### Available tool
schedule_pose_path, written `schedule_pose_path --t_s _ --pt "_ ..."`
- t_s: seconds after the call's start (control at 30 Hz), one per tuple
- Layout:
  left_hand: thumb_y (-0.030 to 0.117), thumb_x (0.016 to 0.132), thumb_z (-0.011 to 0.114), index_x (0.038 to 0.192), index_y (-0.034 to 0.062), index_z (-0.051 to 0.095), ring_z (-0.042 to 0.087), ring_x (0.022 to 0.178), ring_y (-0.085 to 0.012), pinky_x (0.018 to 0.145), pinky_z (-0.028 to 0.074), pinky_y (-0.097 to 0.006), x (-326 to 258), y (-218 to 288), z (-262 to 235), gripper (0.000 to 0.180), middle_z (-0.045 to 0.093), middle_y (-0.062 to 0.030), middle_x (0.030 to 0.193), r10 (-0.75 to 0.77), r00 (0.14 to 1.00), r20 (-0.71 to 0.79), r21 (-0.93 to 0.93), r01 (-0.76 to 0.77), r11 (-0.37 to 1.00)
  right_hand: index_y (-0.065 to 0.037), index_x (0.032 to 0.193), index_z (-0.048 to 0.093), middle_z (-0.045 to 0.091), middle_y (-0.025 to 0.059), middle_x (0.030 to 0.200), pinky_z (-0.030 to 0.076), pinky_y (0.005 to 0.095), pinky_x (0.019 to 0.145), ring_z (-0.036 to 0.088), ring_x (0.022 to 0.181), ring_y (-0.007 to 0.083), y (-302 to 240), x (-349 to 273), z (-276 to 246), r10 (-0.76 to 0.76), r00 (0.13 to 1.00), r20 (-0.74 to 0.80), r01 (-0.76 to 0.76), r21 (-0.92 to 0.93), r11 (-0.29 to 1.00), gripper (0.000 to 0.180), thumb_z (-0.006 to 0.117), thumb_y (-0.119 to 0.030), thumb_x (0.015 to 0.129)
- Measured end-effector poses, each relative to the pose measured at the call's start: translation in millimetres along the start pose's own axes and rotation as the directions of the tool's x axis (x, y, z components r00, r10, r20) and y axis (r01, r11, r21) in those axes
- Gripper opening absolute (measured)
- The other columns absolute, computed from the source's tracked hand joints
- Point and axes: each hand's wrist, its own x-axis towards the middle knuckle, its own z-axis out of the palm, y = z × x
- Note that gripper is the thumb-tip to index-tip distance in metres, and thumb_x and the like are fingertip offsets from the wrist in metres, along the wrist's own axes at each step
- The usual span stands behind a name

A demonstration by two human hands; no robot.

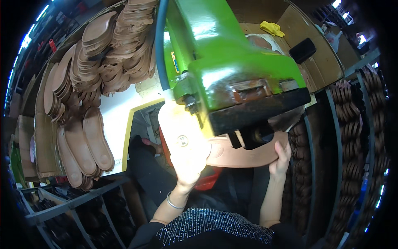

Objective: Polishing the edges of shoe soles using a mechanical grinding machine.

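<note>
Sole: a tan shoe sole (244, 155) lies flat and level under the head of the green machine (232, 70), with its middle tucked beneath the black underside of the head.
Left hand: the left hand (186, 159) is at the left end of the sole, washed out by strong light; the fingers seem curled round that end, but the glare hides the exact grip. A silver bangle (174, 203) sits on the wrist.
Right hand: the right hand (281, 159) grips the right end of the sole, fingers wrapped up over its edge, thumb hidden below.
Machine: its head juts toward the camera, with a worn rusty plate on its face and a blue hose (161, 45) running down its left side.
Left of machine: stacks of tan soles (120, 45) are piled behind, and more soles (85, 149) stand on end against cardboard.
Right of machine: a rack (356, 137) holds columns of dark brown soles.
Behind: a cardboard box (315, 50) holds a yellow cloth (271, 28) and a black block (302, 50).
Below: a grey shelf frame (78, 199) holds dark items too dim to identify.
</note>
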Motion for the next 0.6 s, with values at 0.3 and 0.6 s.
schedule_pose_path --t_s 0.3,0.6 --pt "-0.001 0.086 0.058 0.095 -0.0068 0.061 0.061 0.071 -0.0103 0.067 0.049 -0.022 7.7 30.8 -46.8 0.011 0.064 -0.0072 0.083 0.009 0.999 -0.053 0.033 -0.007 0.999 0.002 0.123 0.044 0.054 0.008 0.116 0.042 0.0305 0.092 0.055 0.104 0.0174 28.4 34.1 39.8 0.063 0.985 0.159 -0.091 0.175 0.98 0.04 0.052 -0.002 0.084" --pt "-0.011 0.074 0.066 0.099 -0.0059 0.054 0.064 0.082 -0.0164 0.076 0.052 -0.026 2.0 32.7 -85.2 0.028 0.063 -0.0133 0.091 -0.138 0.988 -0.066 0.009 0.139 0.99 0.002 0.099 0.058 0.063 0.0054 0.093 0.044 0.0225 0.079 0.059 0.084 0.0108 24.1 17.7 67.4 -0.084 0.959 0.269 0.092 -0.018 0.996 0.02 0.054 0.004 0.079"
